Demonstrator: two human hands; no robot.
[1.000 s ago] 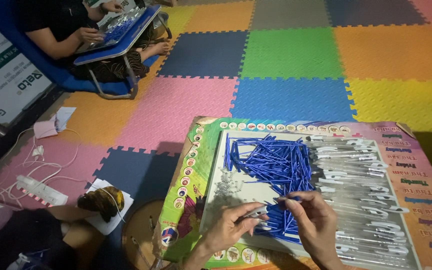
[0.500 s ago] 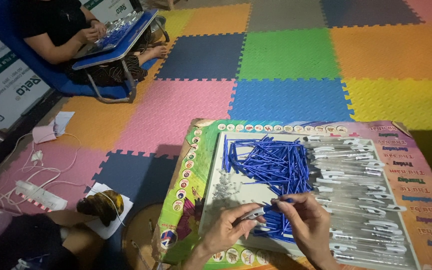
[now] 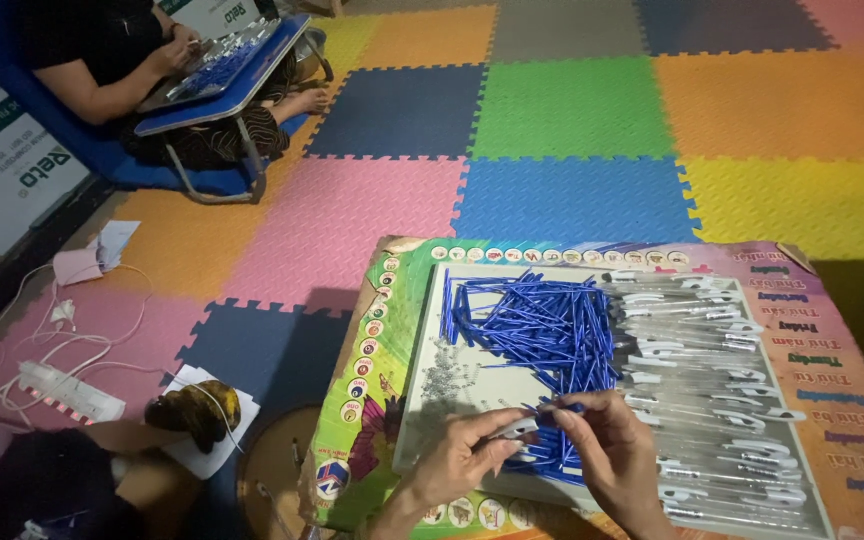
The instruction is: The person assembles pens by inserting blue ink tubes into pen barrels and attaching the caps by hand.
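— Two hands are working at the near edge of the white tray (image 3: 422, 400): your left hand (image 3: 457, 462) is pinching a clear pen barrel (image 3: 514, 428), your right hand (image 3: 607, 450) is pinching a thin blue refill (image 3: 560, 405) at its tip.

— Risk?

— You're reaching over the loose blue refill pile (image 3: 542, 325) — smooth, round sticks; a nudge could be sending them rolling into the glossy clear barrels (image 3: 702, 380) just beside.

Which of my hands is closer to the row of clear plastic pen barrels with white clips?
Right. The right hand sits beside the clear plastic pen barrels, almost touching them; the left hand is farther away, across the blue refill pile.
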